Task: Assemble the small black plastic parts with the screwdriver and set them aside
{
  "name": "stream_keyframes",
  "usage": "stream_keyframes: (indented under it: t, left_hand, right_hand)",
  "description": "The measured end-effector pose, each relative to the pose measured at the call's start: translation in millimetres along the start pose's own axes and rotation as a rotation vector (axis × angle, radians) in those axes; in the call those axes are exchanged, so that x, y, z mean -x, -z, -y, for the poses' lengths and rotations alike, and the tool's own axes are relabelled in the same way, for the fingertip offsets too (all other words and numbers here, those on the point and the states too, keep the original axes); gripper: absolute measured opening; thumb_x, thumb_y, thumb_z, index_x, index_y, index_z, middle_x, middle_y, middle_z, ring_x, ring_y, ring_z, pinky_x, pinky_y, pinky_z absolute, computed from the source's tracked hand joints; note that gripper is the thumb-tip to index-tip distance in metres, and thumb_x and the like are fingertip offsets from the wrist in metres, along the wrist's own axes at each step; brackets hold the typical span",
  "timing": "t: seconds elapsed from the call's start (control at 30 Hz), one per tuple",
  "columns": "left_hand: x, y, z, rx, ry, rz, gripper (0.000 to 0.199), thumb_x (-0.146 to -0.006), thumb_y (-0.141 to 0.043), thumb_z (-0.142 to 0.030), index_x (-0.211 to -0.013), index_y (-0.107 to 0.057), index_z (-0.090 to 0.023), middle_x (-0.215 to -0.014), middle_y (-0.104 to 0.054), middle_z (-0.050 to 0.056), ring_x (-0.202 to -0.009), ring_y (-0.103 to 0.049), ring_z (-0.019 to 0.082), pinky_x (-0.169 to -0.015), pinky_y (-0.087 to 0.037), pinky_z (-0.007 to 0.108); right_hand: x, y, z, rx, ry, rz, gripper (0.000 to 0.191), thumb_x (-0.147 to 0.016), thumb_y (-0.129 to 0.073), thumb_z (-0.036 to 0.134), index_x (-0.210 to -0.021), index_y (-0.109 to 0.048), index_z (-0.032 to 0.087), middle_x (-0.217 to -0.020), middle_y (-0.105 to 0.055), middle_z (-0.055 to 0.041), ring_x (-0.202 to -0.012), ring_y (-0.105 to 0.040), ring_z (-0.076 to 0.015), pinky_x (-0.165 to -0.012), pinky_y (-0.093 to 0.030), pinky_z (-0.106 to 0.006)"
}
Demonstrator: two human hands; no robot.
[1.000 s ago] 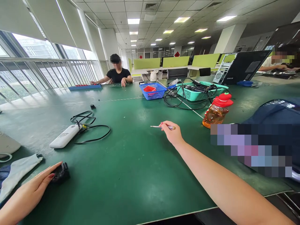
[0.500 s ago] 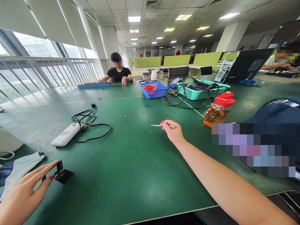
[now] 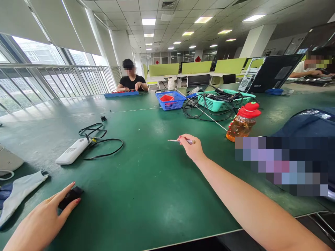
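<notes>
At the lower left, my left hand has its thumb and fingers on either side of a small black box, gripping it at the tabletop. Part of the box is hidden by the fingers, and its exact kind is unclear. Near the middle of the green table, my right hand is closed around the handle of a small screwdriver. Its thin metal shaft points left, and the handle end shows past the fingers.
A white power bank with a looped black cable lies left. A cloth is by my left hand. Farther back are a blue basket, a teal basket and a red-capped bottle. Across the table sits a person.
My left hand has brought the upright black piece down onto the black box and now grips there. The right hand stays nearly still. The person opposite has shifted a blue tray to the right.
</notes>
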State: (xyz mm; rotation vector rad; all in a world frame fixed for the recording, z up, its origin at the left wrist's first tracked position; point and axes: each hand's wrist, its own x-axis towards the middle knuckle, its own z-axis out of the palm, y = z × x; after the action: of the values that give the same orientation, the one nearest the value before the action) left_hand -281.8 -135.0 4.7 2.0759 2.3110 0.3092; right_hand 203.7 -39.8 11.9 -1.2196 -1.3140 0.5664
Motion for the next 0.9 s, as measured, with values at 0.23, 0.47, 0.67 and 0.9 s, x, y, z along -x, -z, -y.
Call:
stream_keyframes:
  t: [0.23, 0.47, 0.67, 0.9]
  left_hand:
    - [-23, 28.5, -86, 0.007, -0.228, -0.073, 0.045, -0.088, -0.040, -0.052, -0.124, -0.061, -0.034, -0.117, -0.072, -0.001, -0.107, -0.065, 0.030, -0.095, -0.050, 0.047]
    - [-78, 6.1, -238, 0.168, -0.696, 0.079, 0.035, -0.091, -0.046, -0.027, -0.121, -0.064, -0.025, -0.125, -0.067, 0.005, -0.112, -0.063, 0.024, -0.101, -0.048, 0.038]
    - [-110, -40.2, -294, 0.229, -0.700, 0.125, 0.037, -0.088, -0.054, -0.021, -0.124, -0.063, -0.019, -0.121, -0.067, 0.011, -0.111, -0.063, 0.028, -0.100, -0.048, 0.042]
    - [-116, -59.1, -288, 0.545, -0.622, 0.201, 0.049, -0.081, -0.065, -0.027, -0.130, -0.057, -0.024, -0.114, -0.072, 0.004, -0.106, -0.066, 0.023, -0.099, -0.050, 0.037]
  right_hand:
    - [3, -2, 2, 0.012, 0.051, 0.024, 0.033, -0.084, -0.057, 0.045, -0.066, -0.068, 0.019, -0.060, -0.058, -0.0014, -0.054, -0.050, -0.0137, -0.050, -0.036, -0.026]
    - [3, -5, 3, 0.130, 0.257, 0.109, 0.022, -0.087, -0.057, 0.035, -0.074, -0.069, 0.021, -0.071, -0.067, -0.0025, -0.062, -0.057, -0.0154, -0.059, -0.042, -0.028]
    - [0, -1, -1, 0.267, 0.392, 0.113, 0.019, -0.088, -0.058, 0.032, -0.074, -0.066, 0.022, -0.073, -0.069, -0.0014, -0.069, -0.061, -0.0167, -0.072, -0.045, -0.033]
    - [9, -2, 12, 0.264, 0.514, 0.080, 0.036, -0.095, -0.048, 0.034, -0.062, -0.056, 0.023, -0.060, -0.062, 0.0019, -0.062, -0.056, -0.0152, -0.086, -0.042, -0.037]
